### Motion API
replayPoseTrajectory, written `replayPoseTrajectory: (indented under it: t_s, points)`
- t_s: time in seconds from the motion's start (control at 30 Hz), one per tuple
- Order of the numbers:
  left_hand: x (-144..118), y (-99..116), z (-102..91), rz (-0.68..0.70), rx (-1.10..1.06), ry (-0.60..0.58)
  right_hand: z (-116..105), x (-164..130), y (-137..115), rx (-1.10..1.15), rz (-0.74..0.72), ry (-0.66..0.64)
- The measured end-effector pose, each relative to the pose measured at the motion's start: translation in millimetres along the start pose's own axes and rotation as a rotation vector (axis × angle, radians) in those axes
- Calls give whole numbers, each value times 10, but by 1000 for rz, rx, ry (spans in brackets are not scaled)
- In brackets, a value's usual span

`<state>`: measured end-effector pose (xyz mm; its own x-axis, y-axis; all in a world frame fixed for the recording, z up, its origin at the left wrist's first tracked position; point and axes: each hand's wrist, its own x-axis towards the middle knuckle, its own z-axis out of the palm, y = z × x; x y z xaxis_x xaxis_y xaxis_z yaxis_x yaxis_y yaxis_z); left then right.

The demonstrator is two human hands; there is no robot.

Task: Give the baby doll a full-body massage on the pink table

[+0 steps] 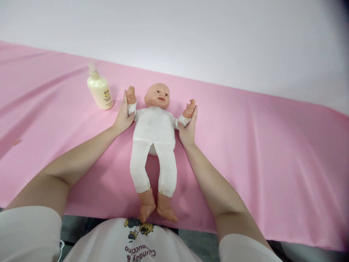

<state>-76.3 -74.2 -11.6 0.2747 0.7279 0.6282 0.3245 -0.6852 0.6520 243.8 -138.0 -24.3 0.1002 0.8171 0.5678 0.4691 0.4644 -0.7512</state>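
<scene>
- At the far left, the table is covered by a pink cloth [62,134], creased in long slanting folds; a small brownish spot [16,142] is seen on it.
- In the lower left corner, the upper arm is covered by a pale short sleeve [29,233], beside which a thin white cord [61,250] is looped.
- Next, a pale yellow pump bottle [99,91] is stood on the cloth, near the left hand but not touched by it; a small cartoon and fine print are borne on its front.
- One wrist of the doll is held by the left hand [125,118]: the fingers are stretched along its outer side, pressed together, and the thumb is laid across the inner side. How firmly it is gripped cannot be told.
- In the middle, the doll [154,125] is laid on its back on the cloth, dressed in white, arms raised to the sides, head pointed away from the person and bare feet placed at the near edge. Below it, a printed shirt [139,243] is seen.
- The doll's other wrist is held by the right hand [188,129], with fingers extended behind it and thumb set inside; whether all the fingers are joined cannot be told.
- Farther right, the cloth is rippled by soft folds, and a white backdrop [245,47] is seen beyond its far edge.
</scene>
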Motion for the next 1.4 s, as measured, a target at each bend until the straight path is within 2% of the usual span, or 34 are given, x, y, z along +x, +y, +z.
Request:
replayPoseTrajectory:
  t_s: [0.13, 0.37, 0.6, 0.9, 1.0, 1.13, 1.27, 1.4]
  points:
    - [-10, 55, -10, 9, 82, -41, -16, -23, -93, -52, -20, -42]
    - [-77, 239, 52, -19, 305, -234, 22, -24, -175, -204, -126, -205]
    - [-76, 275, 77, -2, 372, -253, 45, -22, -141, -305, -184, -229]
    - [-68, 279, 80, -10, 392, -256, 36, -19, -149, -268, -175, -252]
    - [-73, 259, 72, 1, 345, -205, 32, -33, -161, -208, -137, -203]
    - [-50, 211, 39, 15, 241, -107, 19, -35, -104, -131, -92, -41]
    - [-11, 126, -11, -10, 182, -6, 3, -11, 108, -99, -75, 82]
    - [-2, 23, -42, -94, 176, 8, 8, 7, 288, -65, -24, 148]
